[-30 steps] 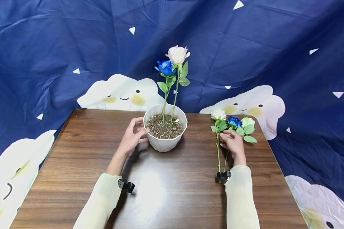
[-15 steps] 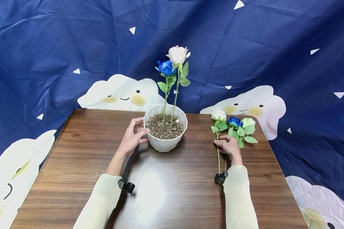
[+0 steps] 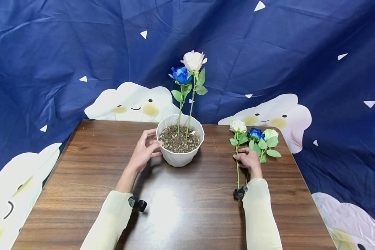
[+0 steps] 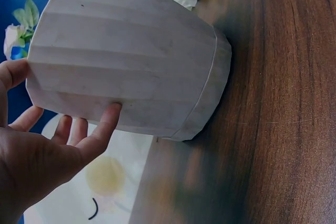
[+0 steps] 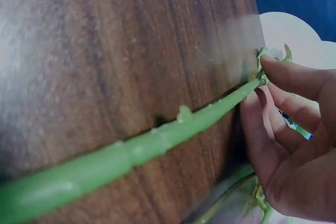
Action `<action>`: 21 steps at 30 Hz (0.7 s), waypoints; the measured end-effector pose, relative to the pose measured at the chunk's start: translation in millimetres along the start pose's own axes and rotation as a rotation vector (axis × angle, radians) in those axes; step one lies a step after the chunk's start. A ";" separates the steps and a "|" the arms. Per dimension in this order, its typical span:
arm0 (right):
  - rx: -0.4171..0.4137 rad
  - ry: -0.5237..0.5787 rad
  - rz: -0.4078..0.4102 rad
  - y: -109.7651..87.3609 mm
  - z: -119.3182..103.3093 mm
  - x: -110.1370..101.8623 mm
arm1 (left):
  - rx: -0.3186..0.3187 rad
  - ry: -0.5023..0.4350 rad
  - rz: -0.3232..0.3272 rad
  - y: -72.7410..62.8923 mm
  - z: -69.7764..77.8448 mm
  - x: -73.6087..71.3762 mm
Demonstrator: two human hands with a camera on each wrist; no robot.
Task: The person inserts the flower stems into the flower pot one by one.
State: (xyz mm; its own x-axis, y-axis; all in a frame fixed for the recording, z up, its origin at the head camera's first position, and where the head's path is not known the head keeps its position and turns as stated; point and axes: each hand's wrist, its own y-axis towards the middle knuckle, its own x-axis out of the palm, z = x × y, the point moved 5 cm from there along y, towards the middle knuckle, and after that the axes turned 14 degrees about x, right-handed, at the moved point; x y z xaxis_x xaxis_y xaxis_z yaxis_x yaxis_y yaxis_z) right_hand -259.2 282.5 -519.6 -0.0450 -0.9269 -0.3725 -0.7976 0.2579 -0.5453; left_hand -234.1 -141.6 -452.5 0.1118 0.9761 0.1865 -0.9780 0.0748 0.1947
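Observation:
My left hand (image 3: 143, 149) holds the side of a white faceted flower pot (image 3: 178, 159); in the left wrist view its thumb lies at the rim and other fingers rest along the wall. In the pot's dark soil (image 3: 178, 142) stand a blue rose (image 3: 180, 75) and a taller pale pink rose (image 3: 193, 61). At the right, my right hand (image 3: 250, 159) pinches the stem of a white rose (image 3: 238, 126) between thumb and fingers. That green stem (image 5: 147, 148) runs past the hand toward the camera in the right wrist view. The rose lies low along the table.
Beside the right hand lie another blue rose (image 3: 256, 133) and a greenish-white rose (image 3: 270, 134), their stems partly hidden by the hand. The brown wooden table (image 3: 193, 201) ends at a dark blue cloud-patterned curtain (image 3: 268, 52). Black cameras sit on both wrists.
My right hand has moved left and slightly down from beside the blue rose to the white rose's stem and has taken hold of it. The left hand and pot have stayed put.

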 end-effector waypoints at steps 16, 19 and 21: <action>0.031 0.118 -0.083 -1.1 1.5 1.5 | -0.003 -0.004 -0.003 1.1 -1.4 -0.6; 0.018 0.201 -0.105 -3.0 -3.7 1.3 | -0.005 -0.003 -0.001 1.5 -1.6 -1.2; 0.009 0.276 -0.114 -3.9 -7.3 0.7 | -0.003 -0.005 -0.001 1.7 -1.5 -1.2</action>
State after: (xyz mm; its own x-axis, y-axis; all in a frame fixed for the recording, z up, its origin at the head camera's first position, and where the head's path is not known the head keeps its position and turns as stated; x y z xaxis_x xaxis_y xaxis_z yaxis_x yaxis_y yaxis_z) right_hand -260.6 278.8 -512.3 -0.1188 -0.9888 -0.0907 -0.8017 0.1494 -0.5787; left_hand -236.1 -142.4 -453.9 0.1131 0.9751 0.1909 -0.9785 0.0760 0.1915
